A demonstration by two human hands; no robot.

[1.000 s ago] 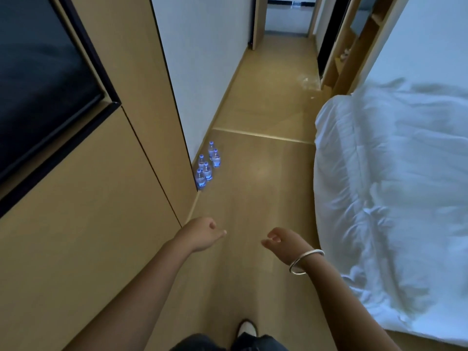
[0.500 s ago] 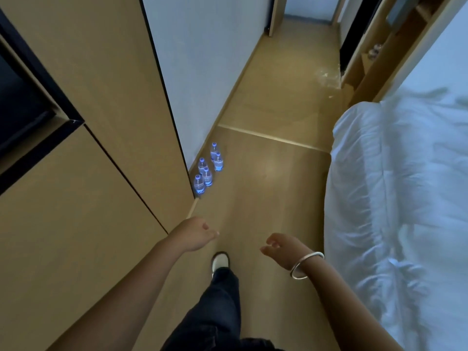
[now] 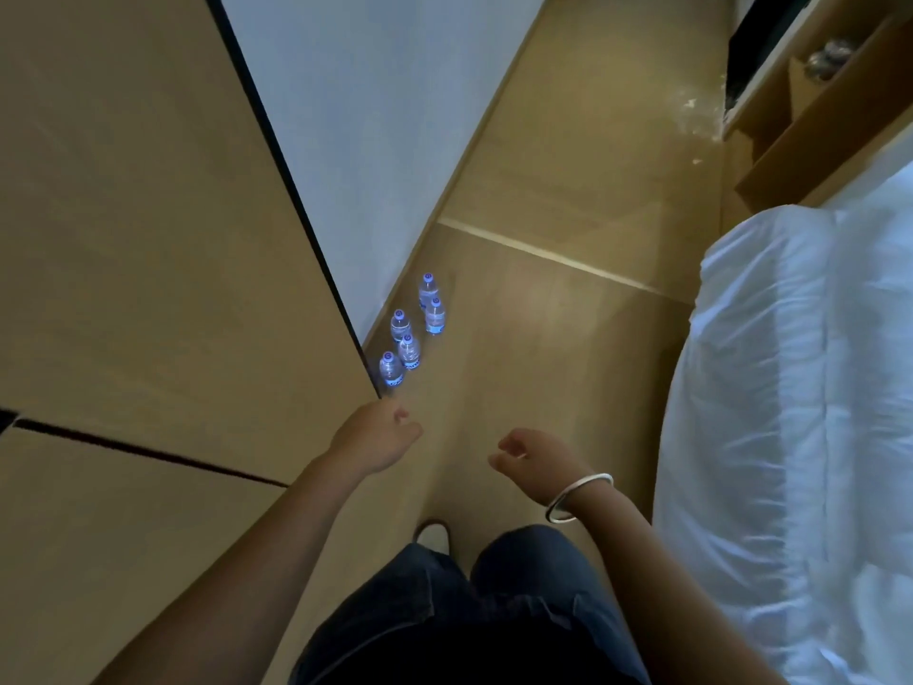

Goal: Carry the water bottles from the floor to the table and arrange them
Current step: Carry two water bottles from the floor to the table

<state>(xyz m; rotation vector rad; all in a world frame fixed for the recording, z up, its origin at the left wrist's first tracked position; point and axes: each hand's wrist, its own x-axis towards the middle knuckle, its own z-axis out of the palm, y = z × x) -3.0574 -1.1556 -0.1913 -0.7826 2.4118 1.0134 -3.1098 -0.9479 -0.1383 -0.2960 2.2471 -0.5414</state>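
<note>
Wooden floor: narrow passage, pale seam running across it, between tan wall panels on the left and a bed with rumpled white bedding on the right.
White wall section: beyond the panels, meeting the floor along a skirting line.
Water bottles: five, small, clear, blue-capped, all upright on the floor in a loose cluster against the base of the wall, just past the panel corner; the nearest stands close beside that corner.
Left hand: extended forward, fingers loosely curled, holding nothing, short of the nearest bottle and apart from it.
Right hand: extended, fingers relaxed and slightly curled, holding nothing; silver bangle on the wrist.
Person: dark trousers, one pale shoe on the floor.
Wooden shelving: far right, past the bed.
</note>
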